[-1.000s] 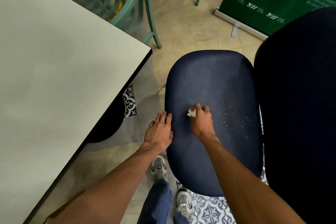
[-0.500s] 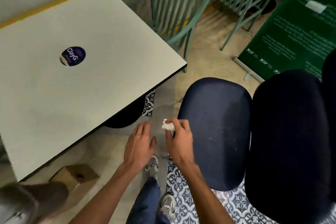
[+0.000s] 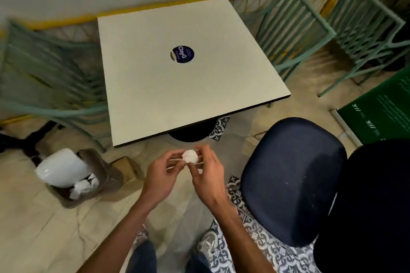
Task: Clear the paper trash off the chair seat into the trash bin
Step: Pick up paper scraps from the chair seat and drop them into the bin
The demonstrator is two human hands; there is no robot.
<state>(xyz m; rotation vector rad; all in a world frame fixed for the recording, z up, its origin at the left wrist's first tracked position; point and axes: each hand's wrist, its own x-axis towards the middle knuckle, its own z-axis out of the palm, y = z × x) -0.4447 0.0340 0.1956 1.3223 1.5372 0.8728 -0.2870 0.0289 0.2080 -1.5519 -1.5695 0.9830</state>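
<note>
Plainly the carrying step: the paper wad [image 3: 190, 156] is off the chair seat [image 3: 292, 179], pinched between the curled fingertips of the left hand [image 3: 163, 175] and the right hand [image 3: 206, 176], left of the seat. Next it must travel left to the trash bin [image 3: 111, 178] and be dropped in. Balled roughly round, it shows no long axis or heading.

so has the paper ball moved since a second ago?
Yes. The paper ball has left the chair seat: left hand and right hand now hold it over the floor left of the seat, toward the trash bin.
</note>
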